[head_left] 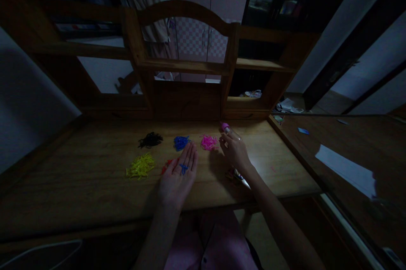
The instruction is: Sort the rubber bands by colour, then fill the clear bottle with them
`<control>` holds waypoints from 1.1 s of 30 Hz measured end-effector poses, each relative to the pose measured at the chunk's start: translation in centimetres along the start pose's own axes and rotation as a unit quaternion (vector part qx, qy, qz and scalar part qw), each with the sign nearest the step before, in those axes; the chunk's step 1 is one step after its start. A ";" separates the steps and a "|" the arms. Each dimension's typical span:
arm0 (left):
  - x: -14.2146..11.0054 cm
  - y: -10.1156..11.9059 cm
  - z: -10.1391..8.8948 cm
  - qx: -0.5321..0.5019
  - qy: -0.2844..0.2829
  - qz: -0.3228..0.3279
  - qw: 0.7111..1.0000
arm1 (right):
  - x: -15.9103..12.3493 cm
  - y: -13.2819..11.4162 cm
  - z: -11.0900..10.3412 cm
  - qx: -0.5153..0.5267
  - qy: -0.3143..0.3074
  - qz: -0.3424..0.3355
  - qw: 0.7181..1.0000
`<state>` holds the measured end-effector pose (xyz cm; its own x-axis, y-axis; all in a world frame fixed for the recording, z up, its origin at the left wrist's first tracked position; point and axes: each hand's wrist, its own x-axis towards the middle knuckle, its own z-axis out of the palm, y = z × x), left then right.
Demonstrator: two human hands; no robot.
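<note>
A dim room, seen from above a wooden desk (104, 189) where small, thin pieces lie sorted by colour. The blue pile (181, 143) sits near the middle, and everything else is placed from it as the wearer sees it. Just nearer than the blue pile, the left hand (180, 172) is open, palm up with fingers stretched out, and a few loose blue pieces (183, 169) rest on it. To the right of the blue pile is a pink pile (208, 142); beyond that, further right, is the right hand (234, 146), its fingers bent. A purple-topped object (225, 127) shows just past those fingers; whether they grip it, or anything else, cannot be told. Left of the blue pile lies a black pile (150, 139), and nearer on that side a yellow pile (140, 166). Red pieces (166, 166), partly hidden by the left hand, lie nearer than the blue pile and slightly left. Behind the blue pile stands a wooden shelf unit (187, 100); far to its right lies white paper (346, 171).
</note>
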<state>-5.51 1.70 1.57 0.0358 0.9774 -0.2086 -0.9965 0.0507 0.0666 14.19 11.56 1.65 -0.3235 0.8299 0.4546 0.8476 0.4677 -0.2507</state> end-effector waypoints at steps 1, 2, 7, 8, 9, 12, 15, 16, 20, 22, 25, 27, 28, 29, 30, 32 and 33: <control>0.0 0.1 -0.1 0.003 -0.007 0.000 1.000 | -0.7 0.0 -0.6 0.031 0.030 0.005 0.999; 0.1 0.2 -0.2 0.007 -0.009 -0.002 1.000 | -1.4 0.0 -1.2 0.059 0.049 0.016 0.997; 2.1 2.0 -0.2 0.062 0.085 0.029 0.994 | -5.8 0.3 -3.9 0.133 0.085 0.077 0.984; 3.0 2.5 0.0 0.089 0.112 0.051 0.988 | -6.7 0.5 -4.2 0.134 0.091 0.087 0.983; 4.0 3.1 0.3 0.121 0.134 0.082 0.980 | -7.5 0.6 -4.4 0.135 0.094 0.097 0.982; 7.4 4.3 1.0 0.218 0.160 0.184 0.945 | -9.5 1.2 -4.5 0.134 0.094 0.118 0.979; 10.6 4.9 1.1 0.317 0.165 0.240 0.903 | -10.9 1.7 -4.5 0.136 0.087 0.123 0.979; 11.3 5.0 0.9 0.354 0.167 0.239 0.889 | -11.3 1.8 -4.6 0.135 0.087 0.124 0.979; 11.8 4.9 0.4 0.480 0.135 0.230 0.836 | -12.3 2.4 -5.1 0.144 0.102 0.147 0.973; 10.7 4.2 0.6 0.515 0.101 0.265 0.809 | -12.7 2.8 -5.2 0.158 0.114 0.178 0.965; 8.3 1.4 1.5 0.585 0.010 0.292 0.757 | -13.1 3.4 -4.8 0.204 0.137 0.251 0.936; 6.9 -1.3 1.9 0.649 -0.083 0.210 0.726 | -13.3 3.9 -4.4 0.258 0.144 0.302 0.907; 6.3 -2.8 1.9 0.681 -0.120 0.165 0.703 | -13.4 4.1 -4.1 0.284 0.148 0.320 0.892; 6.0 -4.2 1.8 0.712 -0.147 0.140 0.672 | -13.5 4.2 -4.0 0.305 0.152 0.331 0.880; 5.7 -5.5 1.5 0.744 -0.170 0.129 0.633 | -13.5 4.4 -3.8 0.319 0.158 0.336 0.872; 5.6 -7.5 0.8 0.795 -0.213 0.136 0.551 | -13.5 4.5 -3.7 0.333 0.175 0.333 0.864; 5.7 -8.2 0.4 0.813 -0.233 0.141 0.514 | -13.5 4.6 -3.8 0.338 0.181 0.331 0.862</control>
<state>2.85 6.94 0.23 0.2991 0.9172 0.2632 0.4012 -0.3712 0.8374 24.03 1.38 -2.39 0.3932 0.8909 0.2271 0.3187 0.0997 -0.9426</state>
